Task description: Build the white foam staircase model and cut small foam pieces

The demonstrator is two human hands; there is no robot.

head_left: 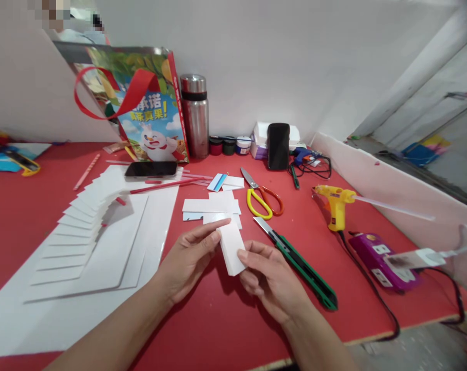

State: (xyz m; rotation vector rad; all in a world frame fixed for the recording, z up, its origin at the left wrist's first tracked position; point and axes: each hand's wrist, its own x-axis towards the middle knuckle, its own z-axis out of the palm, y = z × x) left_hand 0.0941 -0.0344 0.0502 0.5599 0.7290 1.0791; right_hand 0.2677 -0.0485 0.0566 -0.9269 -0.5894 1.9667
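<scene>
A small white stack of card strips (pixel 232 250) is held tilted above the red table. My left hand (pixel 197 255) pinches its upper left edge between thumb and fingers. On its lower right side, my right hand (pixel 266 273) grips it with the thumb on top. Just behind lie several loose white card pieces (pixel 197 205), some overlapping. To the right are scissors (pixel 262 198) with one yellow and one red handle, and a green utility knife (pixel 303 268) with its blade out. At the left, a curved stair of white card steps (pixel 69 234) stands on white sheets.
A yellow glue gun (pixel 336 203) and a purple power strip (pixel 384 263) with cables are at the right. A steel flask (pixel 195 116), paint pots (pixel 229 146), a picture bag (pixel 152 113) and two phones (pixel 151 169) stand or lie toward the wall.
</scene>
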